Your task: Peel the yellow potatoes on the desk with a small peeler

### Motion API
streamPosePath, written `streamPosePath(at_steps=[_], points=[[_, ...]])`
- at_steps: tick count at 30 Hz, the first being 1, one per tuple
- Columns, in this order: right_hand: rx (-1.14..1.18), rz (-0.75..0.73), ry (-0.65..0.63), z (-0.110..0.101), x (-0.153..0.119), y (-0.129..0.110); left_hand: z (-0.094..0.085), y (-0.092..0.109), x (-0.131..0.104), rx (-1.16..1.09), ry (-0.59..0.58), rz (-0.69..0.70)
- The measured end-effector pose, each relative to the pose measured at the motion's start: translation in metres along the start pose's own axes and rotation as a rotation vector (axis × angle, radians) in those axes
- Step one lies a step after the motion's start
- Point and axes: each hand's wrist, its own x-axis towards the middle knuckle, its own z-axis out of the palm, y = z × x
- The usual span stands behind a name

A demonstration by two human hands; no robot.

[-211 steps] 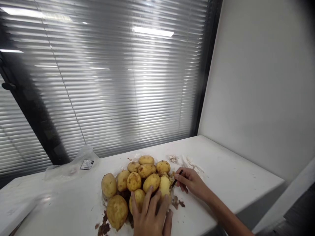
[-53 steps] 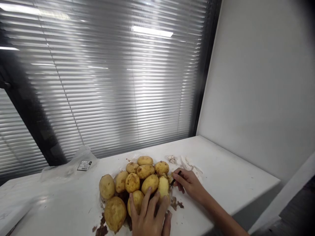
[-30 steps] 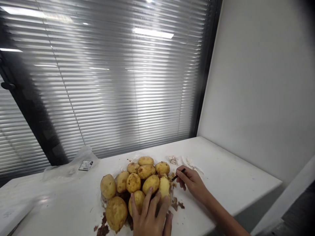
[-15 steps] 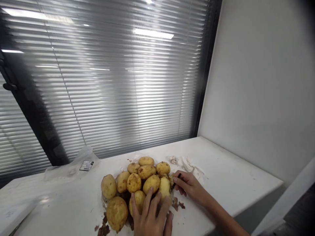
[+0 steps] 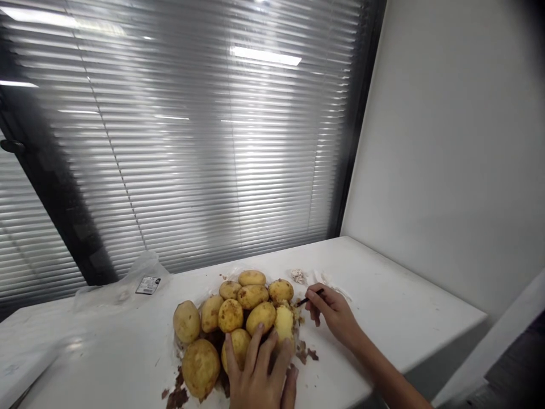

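A pile of yellow potatoes [image 5: 252, 297] with brown patches sits on thin clear plastic on the table. At its right side stands a pale potato [image 5: 284, 322], bare of skin, its top rough and crumbly. My left hand [image 5: 260, 369] lies over the near side of the pile, fingers spread, touching a potato [image 5: 237, 349] and the pale one's lower part. To the right, my right hand [image 5: 330, 309] pinches a thin dark stick-like tool [image 5: 314, 297]. The tool's tip points left at yellowish crumbs beside the pale potato; its exact kind is unclear.
Brown scraps [image 5: 177, 392] lie at the pile's front left, with more scraps [image 5: 305, 352] to its right. A crumpled wad [image 5: 298, 276] is behind. A clear bag [image 5: 128, 284] with a label rests by the window blinds [image 5: 204, 142]. A white wall [image 5: 434, 142] borders the table [image 5: 395, 295].
My right hand has moved slightly up and right, and the dark tool has swung from steep to nearly level, more of it showing. My left hand stays on the potatoes.
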Motion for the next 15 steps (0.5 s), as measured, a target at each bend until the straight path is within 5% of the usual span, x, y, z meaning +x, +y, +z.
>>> streamPosePath(at_steps=[4,9,13,15], points=[[0.034,0.072,-0.184,0.0012,-0.0003,-0.0007,0.0006,-0.0002,-0.0004,0.000,0.012,0.011],[0.026,0.020,-0.045,0.0017,0.0007,0.0001,0.0005,-0.0022,-0.0013,0.013,0.001,0.027],[0.025,0.095,-0.229,0.0026,-0.0009,-0.0022,-0.0011,-0.0055,-0.0019,0.073,-0.040,0.087],[-0.002,0.067,-0.200,0.0036,-0.0012,-0.0039,-0.0024,-0.0072,-0.0020,0.108,-0.065,0.118]])
